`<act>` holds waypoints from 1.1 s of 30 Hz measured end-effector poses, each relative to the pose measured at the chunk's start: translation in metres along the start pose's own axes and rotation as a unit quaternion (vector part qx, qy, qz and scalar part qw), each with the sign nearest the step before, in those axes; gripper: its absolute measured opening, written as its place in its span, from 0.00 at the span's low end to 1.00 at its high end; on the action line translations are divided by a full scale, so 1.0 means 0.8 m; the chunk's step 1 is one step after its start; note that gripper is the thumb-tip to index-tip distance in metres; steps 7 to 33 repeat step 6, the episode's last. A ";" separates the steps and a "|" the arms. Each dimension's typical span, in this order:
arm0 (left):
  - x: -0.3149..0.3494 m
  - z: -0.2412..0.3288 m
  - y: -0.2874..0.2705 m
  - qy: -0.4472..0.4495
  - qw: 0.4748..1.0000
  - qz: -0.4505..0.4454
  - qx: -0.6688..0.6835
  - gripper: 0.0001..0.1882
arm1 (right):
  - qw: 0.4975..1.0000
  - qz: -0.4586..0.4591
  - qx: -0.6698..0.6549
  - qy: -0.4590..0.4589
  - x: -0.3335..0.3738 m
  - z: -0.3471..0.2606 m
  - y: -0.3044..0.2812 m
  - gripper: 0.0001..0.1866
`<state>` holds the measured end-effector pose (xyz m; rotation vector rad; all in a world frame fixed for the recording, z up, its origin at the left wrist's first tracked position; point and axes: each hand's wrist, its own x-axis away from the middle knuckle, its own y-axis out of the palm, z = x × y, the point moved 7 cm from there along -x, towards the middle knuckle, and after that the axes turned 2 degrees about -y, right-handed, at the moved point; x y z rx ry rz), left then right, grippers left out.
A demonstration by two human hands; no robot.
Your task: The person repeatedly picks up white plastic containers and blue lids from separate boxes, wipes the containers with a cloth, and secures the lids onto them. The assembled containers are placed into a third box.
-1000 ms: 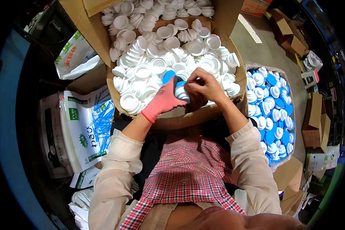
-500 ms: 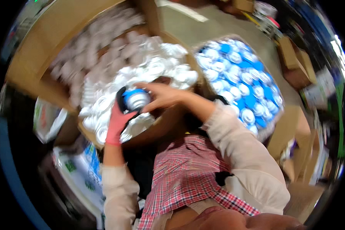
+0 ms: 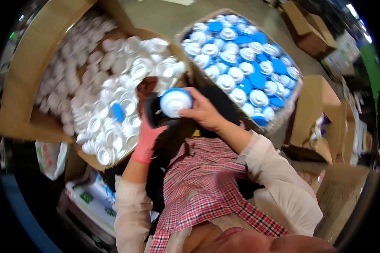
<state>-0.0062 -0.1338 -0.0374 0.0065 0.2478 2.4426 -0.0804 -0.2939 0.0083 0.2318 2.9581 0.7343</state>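
My right hand (image 3: 203,110) is bare and grips a round, stepped white plastic piece with a blue rim (image 3: 175,103), thumb and fingers at its right side. My left hand (image 3: 150,126), in a pink glove with black fingers, is just left of that piece. Its thumb and fingers stand apart in a C shape, with nothing seen between them. Beneath and beyond it, a large carton (image 3: 23,80) holds many loose white stepped plastic pieces (image 3: 101,110). One blue disc (image 3: 118,111) lies among them.
Right of the carton stands a plastic-lined box (image 3: 293,99) full of blue-and-white pieces. Open cardboard boxes (image 3: 310,114) stand farther right, with another carton (image 3: 310,31) at the back right. White printed bags (image 3: 88,194) lie at the lower left.
My left hand has come off the blue-and-white piece, which my right hand now holds farther right and nearer me. The view has turned, and a blue disc shows among the white pieces.
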 end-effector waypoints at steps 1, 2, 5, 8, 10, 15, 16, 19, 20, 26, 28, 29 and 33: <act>0.002 -0.021 -0.014 -0.008 0.998 0.002 -0.056 0.47 | 0.999 -0.040 0.011 0.023 -0.003 0.001 0.012 0.27; 0.004 -0.016 -0.004 -0.044 0.999 0.007 -0.020 0.45 | 0.991 -0.047 0.109 0.059 0.000 0.003 0.014 0.25; 0.017 0.008 -0.050 -0.044 0.994 0.101 -0.016 0.38 | 0.939 -0.135 0.315 0.038 -0.028 0.032 0.016 0.23; 0.009 0.051 -0.041 -0.093 0.989 0.076 0.085 0.40 | 0.934 -0.140 0.328 0.022 -0.043 0.036 0.017 0.24; 0.009 0.051 -0.041 -0.093 0.989 0.076 0.085 0.40 | 0.934 -0.140 0.328 0.022 -0.043 0.036 0.017 0.24; 0.009 0.051 -0.041 -0.093 0.989 0.076 0.085 0.40 | 0.934 -0.140 0.328 0.022 -0.043 0.036 0.017 0.24; 0.009 0.051 -0.041 -0.093 0.989 0.076 0.085 0.40 | 0.934 -0.140 0.328 0.022 -0.043 0.036 0.017 0.24; 0.009 0.051 -0.041 -0.093 0.989 0.076 0.085 0.40 | 0.934 -0.140 0.328 0.022 -0.043 0.036 0.017 0.24; 0.009 0.051 -0.041 -0.093 0.989 0.076 0.085 0.40 | 0.934 -0.140 0.328 0.022 -0.043 0.036 0.017 0.24; 0.009 0.051 -0.041 -0.093 0.989 0.076 0.085 0.40 | 0.934 -0.140 0.328 0.022 -0.043 0.036 0.017 0.24; 0.009 0.051 -0.041 -0.093 0.989 0.076 0.085 0.40 | 0.934 -0.140 0.328 0.022 -0.043 0.036 0.017 0.24; 0.009 0.051 -0.041 -0.093 0.989 0.076 0.085 0.40 | 0.934 -0.140 0.328 0.022 -0.043 0.036 0.017 0.24; 0.009 0.051 -0.041 -0.093 0.989 0.076 0.085 0.40 | 0.934 -0.140 0.328 0.022 -0.043 0.036 0.017 0.24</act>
